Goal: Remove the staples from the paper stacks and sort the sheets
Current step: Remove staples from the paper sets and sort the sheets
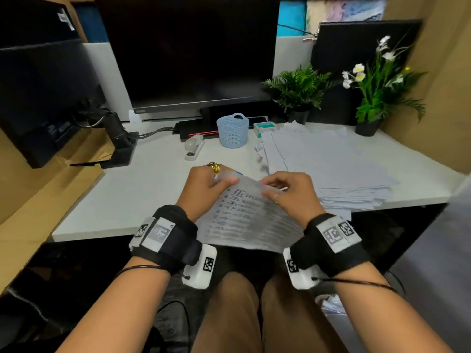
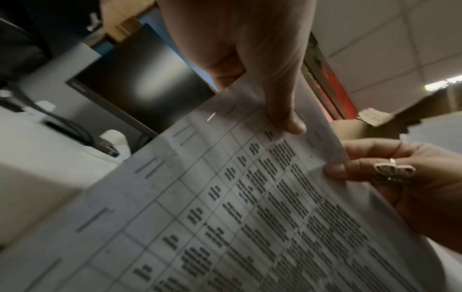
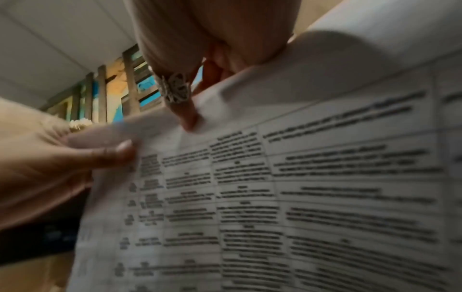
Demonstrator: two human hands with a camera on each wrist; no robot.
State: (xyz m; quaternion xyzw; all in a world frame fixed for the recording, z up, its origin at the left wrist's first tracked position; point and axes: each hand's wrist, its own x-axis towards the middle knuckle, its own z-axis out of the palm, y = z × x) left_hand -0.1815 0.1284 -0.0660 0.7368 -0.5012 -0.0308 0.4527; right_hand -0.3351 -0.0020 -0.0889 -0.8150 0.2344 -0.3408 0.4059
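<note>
Printed white paper stack with table grid (image 1: 244,215): pinched at top edge between left hand (image 1: 204,189) and right hand (image 1: 293,192), above white worktop (image 1: 153,189). Advice: keep both grips near staple corner, peel gently.

The table text on the printed sheet (image 1: 244,215) is too blurred to read in every view. Its lower edge is cut off in both wrist views.
</note>
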